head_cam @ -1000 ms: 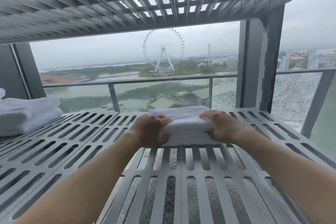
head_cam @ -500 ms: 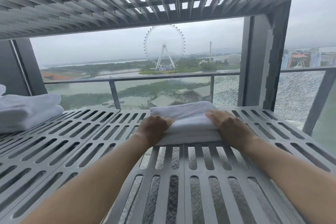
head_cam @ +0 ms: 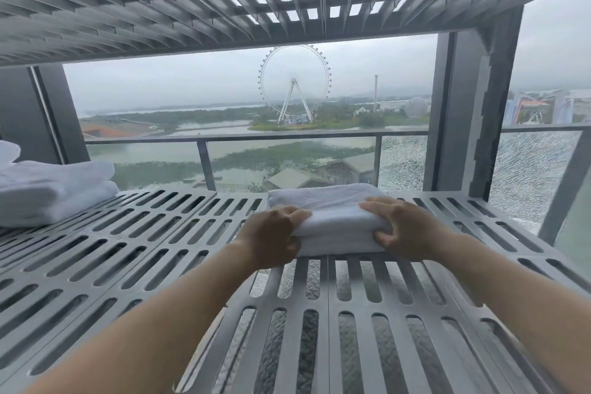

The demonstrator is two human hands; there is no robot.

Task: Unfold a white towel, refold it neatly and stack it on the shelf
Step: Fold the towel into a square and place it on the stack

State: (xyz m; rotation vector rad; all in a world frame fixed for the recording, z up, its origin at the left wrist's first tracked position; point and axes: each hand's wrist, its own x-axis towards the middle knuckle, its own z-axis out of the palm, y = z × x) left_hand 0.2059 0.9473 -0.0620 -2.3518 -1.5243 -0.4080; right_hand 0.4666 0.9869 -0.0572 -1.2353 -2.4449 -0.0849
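Note:
A folded white towel (head_cam: 329,211) lies flat on the grey slotted shelf (head_cam: 160,249), near its back middle. My left hand (head_cam: 271,238) grips the towel's near left corner, fingers curled over the top and thumb below. Over the near right corner sits my right hand (head_cam: 399,230), fingers on top and thumb pressed against the front edge. Both forearms reach in from the bottom of the view.
A stack of folded white towels (head_cam: 54,192) sits at the shelf's far left. Another slotted shelf (head_cam: 224,0) hangs close overhead. A grey post (head_cam: 473,112) stands at the back right. Behind is a glass railing (head_cam: 287,137).
The towel has gone from slightly raised at the front to lying flat on the shelf. My right hand, flat on top half a second ago, now grips the corner again.

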